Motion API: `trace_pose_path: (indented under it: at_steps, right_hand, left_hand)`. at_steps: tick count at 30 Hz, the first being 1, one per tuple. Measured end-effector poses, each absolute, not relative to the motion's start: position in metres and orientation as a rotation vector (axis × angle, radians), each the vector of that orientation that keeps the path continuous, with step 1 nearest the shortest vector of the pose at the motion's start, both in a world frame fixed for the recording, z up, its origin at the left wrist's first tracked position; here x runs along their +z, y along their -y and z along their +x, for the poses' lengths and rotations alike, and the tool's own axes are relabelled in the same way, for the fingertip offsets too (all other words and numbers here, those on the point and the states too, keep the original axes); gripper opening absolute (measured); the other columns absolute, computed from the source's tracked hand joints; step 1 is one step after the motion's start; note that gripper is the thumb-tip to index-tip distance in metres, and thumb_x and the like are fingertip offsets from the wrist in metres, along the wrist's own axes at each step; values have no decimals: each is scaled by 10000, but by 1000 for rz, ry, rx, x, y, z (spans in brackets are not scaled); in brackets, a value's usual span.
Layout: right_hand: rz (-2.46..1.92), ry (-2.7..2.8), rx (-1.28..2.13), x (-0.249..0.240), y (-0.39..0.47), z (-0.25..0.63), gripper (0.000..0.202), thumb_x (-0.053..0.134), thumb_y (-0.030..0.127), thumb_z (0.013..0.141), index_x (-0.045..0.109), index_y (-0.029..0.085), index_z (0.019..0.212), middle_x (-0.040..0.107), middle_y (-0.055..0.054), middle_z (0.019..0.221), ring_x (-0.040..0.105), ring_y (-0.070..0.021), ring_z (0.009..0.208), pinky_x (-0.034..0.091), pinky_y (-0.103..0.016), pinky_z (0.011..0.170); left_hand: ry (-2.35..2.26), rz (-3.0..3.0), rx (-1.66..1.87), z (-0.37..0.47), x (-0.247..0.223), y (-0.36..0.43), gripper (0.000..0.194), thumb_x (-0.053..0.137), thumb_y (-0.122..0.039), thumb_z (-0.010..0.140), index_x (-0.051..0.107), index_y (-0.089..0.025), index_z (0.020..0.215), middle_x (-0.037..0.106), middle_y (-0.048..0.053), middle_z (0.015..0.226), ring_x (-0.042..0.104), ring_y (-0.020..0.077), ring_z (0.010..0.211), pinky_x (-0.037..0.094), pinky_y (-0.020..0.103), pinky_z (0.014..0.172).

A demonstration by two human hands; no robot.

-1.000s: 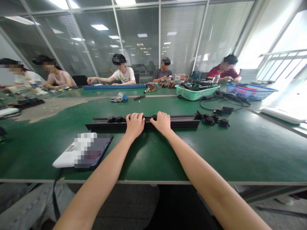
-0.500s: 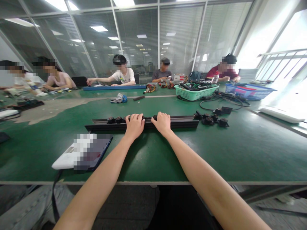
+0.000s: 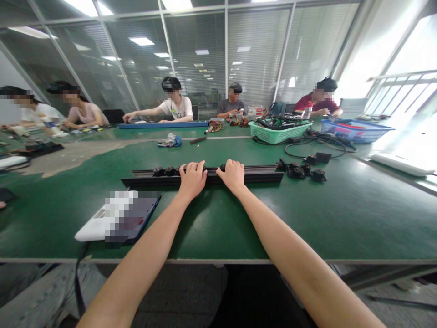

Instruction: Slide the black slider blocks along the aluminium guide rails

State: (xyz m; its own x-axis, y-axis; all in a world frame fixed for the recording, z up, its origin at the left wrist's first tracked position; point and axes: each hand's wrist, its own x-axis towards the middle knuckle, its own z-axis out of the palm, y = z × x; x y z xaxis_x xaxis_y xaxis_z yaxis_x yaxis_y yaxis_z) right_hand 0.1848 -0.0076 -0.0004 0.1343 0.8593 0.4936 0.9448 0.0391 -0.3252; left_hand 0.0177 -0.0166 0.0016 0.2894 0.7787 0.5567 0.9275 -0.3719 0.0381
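Rail (image 3: 264, 178) across the middle of the frame

Both bare hands reach up from the bottom edge to the long black rail, which lies on the green table (image 3: 341, 218) at the centre. The left hand (image 3: 193, 180) and the right hand (image 3: 232, 176) sit side by side on it, a little apart, fingers bent over the top; whether they grip it or only press cannot be told. Small black parts (image 3: 164, 171) stand along the rail left of the left hand. More loose parts (image 3: 303, 171) lie by its right end. A flat device (image 3: 90, 228), partly blurred, is at lower left. A green basket (image 3: 278, 135) and a blue basket (image 3: 368, 132) stand at upper right. Co-workers (image 3: 175, 108) sit along the far side.
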Motion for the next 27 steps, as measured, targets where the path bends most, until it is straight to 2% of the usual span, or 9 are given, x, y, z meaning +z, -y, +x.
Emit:
trace_pose_path:
  at_steps: [13, 27]
  right_hand:
    - [-1880, 1693, -170, 0, 6, 187, 318, 564, 381, 932, 654, 98, 1045, 732, -211, 1098, 660, -332, 1068, 423, -405, 929]
    - [-1929, 1704, -123, 6, 11, 188, 332, 545, 391, 946, 634, 107, 1093, 731, -206, 1130, 664, -325, 1107, 428, -405, 966]
  left_hand:
    - [1545, -2276, -729, 17, 2, 17, 431, 378, -315, 1031, 615, -212, 1375, 663, 160, 1304, 520, 326, 1301, 254, 566, 1180]
    - [1532, -2270, -720, 15, 0, 14, 437, 379, -320, 1038, 611, -188, 1384, 662, 165, 1307, 521, 322, 1303, 235, 573, 1190]
